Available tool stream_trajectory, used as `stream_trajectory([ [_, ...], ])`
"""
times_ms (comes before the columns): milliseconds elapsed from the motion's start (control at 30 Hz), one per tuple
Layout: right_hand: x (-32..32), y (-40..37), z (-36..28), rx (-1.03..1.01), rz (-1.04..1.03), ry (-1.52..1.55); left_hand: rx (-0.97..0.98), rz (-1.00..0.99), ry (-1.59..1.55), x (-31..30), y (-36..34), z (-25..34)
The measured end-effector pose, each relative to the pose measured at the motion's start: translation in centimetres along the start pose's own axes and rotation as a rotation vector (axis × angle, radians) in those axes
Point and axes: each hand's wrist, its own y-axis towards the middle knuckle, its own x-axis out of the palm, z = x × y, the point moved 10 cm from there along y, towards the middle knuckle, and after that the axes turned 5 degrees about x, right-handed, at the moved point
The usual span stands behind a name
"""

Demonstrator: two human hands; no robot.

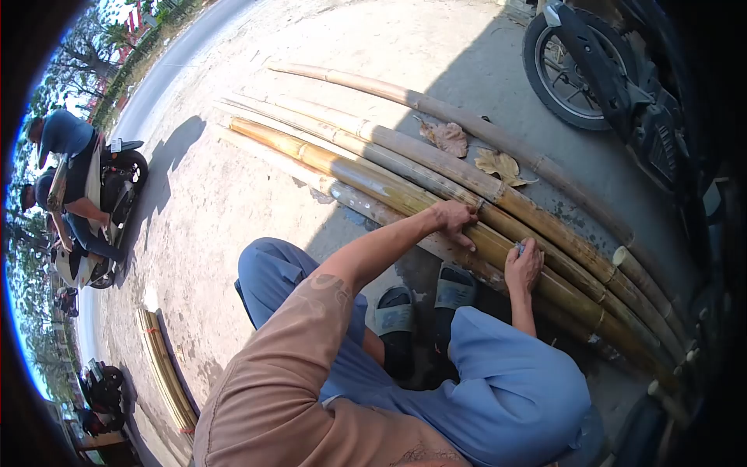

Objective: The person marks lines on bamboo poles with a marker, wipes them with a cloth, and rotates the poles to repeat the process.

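Several long bamboo poles lie side by side on the ground in front of my knees. My left hand [453, 223] lies across a thick yellow-brown bamboo pole [373, 184], thumb on the near side and bent fingers over the top. Farther along that pole, my right hand [525, 266] is closed around a small silvery-grey object [520, 248]. Its kind is mostly hidden by the fingers. A greyish bamboo pole [475, 180] lies just beyond the ones under my hands.
Dry leaves [502, 166] lie between the far poles. A parked motorcycle's wheel [580, 68] stands at upper right. A bundle of thin strips [166, 373] lies at lower left. Riders on a motorbike [93, 194] are beside the road. My sandals [394, 311] are below the poles.
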Motion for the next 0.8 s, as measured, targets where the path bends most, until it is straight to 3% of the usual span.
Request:
stream_trajectory([
  [33, 1.4, -0.4, -4.3, -0.063, -0.042, 0.041, 0.11, 0.094, 0.098, -0.1, -0.2, 0.6],
  [100, 2.8, -0.7, -8.7, -0.196, -0.052, 0.036, 0.132, 0.274, 0.153, -1.6, -1.1, 1.2],
  [167, 2.2, -0.9, -8.2, -0.213, -0.06, -0.015, 0.095, 0.287, 0.151, -2.0, -1.9, 1.6],
  [233, 0.0, -0.1, -1.2, -0.074, -0.019, -0.076, 0.072, 0.301, 0.127, -2.3, -1.6, 1.5],
  [367, -10.2, -1.5, 21.7, 0.357, 0.116, -0.228, -0.081, 0.333, -0.036, -2.8, -1.9, 0.1],
  [400, -12.0, -2.5, 29.7, 0.355, 0.252, -0.297, -0.124, 0.353, -0.073, -2.6, -1.6, -0.4],
  [467, -14.6, -3.5, 36.0, 0.318, 0.261, -0.397, -0.115, 0.507, -0.076, -2.8, -1.1, -0.6],
  [500, -14.5, -3.0, 34.4, 0.258, 0.232, -0.492, -0.147, 0.472, -0.118, -2.6, -0.8, -0.9],
  [600, -9.7, -0.8, 27.5, 0.266, 0.239, -0.383, -0.236, 0.389, -0.235, -2.9, -0.6, -1.6],
  [700, -0.1, 0.7, 11.7, 0.083, 0.115, -0.023, -0.294, 0.399, -0.278, -3.2, -0.9, -1.9],
  [733, 0.6, 0.5, 3.0, 0.051, -0.079, 0.015, -0.3, 0.425, -0.327, -3.1, -1.0, -2.3],
  [800, 4.1, -0.3, -7.5, -0.164, -0.135, 0.137, -0.292, 0.461, -0.444, -3.1, -1.0, -2.9],
])
